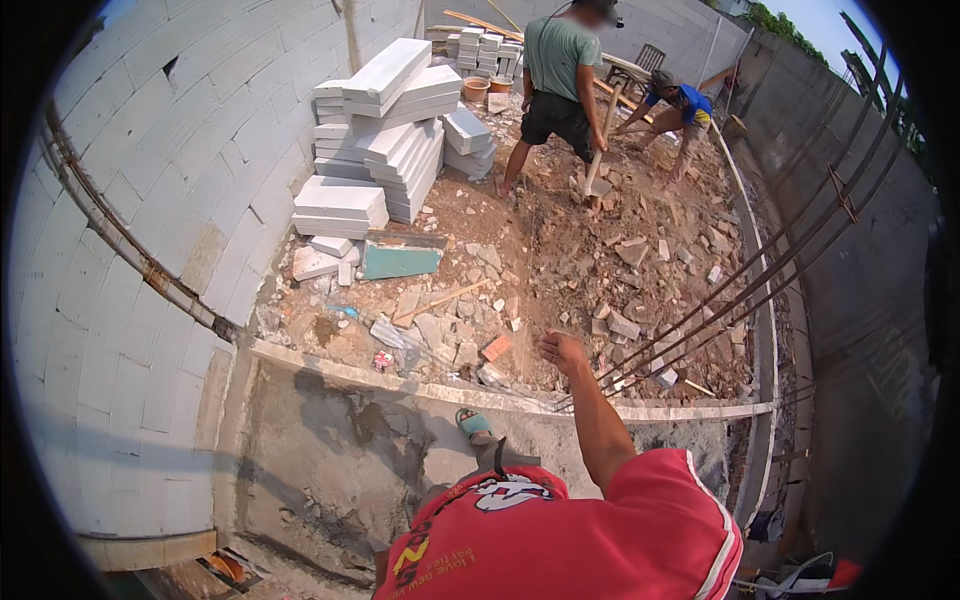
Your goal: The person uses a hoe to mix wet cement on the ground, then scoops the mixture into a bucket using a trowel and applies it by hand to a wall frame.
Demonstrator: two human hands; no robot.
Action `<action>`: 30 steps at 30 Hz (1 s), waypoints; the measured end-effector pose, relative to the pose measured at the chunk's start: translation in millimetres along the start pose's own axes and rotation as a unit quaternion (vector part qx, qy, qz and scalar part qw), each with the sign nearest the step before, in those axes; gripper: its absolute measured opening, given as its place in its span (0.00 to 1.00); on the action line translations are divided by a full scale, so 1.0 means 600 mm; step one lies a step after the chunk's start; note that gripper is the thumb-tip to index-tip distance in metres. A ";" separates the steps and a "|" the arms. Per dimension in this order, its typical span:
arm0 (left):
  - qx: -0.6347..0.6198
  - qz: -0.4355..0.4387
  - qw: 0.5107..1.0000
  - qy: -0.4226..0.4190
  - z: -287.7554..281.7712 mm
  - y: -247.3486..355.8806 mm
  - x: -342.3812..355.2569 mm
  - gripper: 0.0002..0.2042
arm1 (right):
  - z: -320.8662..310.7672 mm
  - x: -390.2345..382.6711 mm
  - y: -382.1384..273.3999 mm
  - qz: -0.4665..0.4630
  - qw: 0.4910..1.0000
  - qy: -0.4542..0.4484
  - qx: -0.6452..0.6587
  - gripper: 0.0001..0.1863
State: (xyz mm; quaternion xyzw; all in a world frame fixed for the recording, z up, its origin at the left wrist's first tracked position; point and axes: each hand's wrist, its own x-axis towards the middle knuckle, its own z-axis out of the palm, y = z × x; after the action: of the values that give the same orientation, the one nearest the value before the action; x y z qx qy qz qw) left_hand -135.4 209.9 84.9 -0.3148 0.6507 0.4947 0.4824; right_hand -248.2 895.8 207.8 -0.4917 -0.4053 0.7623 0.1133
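Note:
My right arm reaches forward from a red short sleeve, and my right hand (564, 351) hangs in the air over the rubble. Its fingers are loosely bent and apart, with nothing visible in them. Close to it in the picture are an orange-red brick piece (496, 347) and thin steel rods (690, 335) slanting up to the right. My left hand is out of view. Below, my foot in a teal sandal (472, 421) stands on the concrete floor (440, 465), near a low concrete edge (330, 370).
Pale blocks (345, 205) are stacked along the left wall (180, 130), beside a teal board (400, 262). Farther off, a person in a green shirt (562, 58) holds a hoe (600, 150). Another person in blue (690, 105) bends over the broken ground (640, 215). A grey wall (850, 320) borders the right.

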 end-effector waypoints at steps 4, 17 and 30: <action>-0.072 0.042 0.996 0.008 0.052 0.020 0.001 0.10 | 0.025 0.096 -0.023 0.013 1.000 -0.005 -0.025 0.14; -0.079 0.107 0.979 0.155 0.196 0.290 -0.018 0.11 | 0.160 0.279 -0.176 -0.011 0.998 -0.043 -0.039 0.14; -0.126 -0.050 0.982 0.130 0.236 0.194 -0.074 0.08 | 0.194 0.354 -0.291 -0.050 0.997 -0.026 -0.050 0.14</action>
State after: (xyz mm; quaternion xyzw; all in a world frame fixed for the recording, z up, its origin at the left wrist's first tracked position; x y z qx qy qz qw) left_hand -178.9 377.4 159.5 -0.4670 0.6238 0.5028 0.3740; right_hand -489.4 1070.9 217.2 -0.4557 -0.4699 0.7470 0.1161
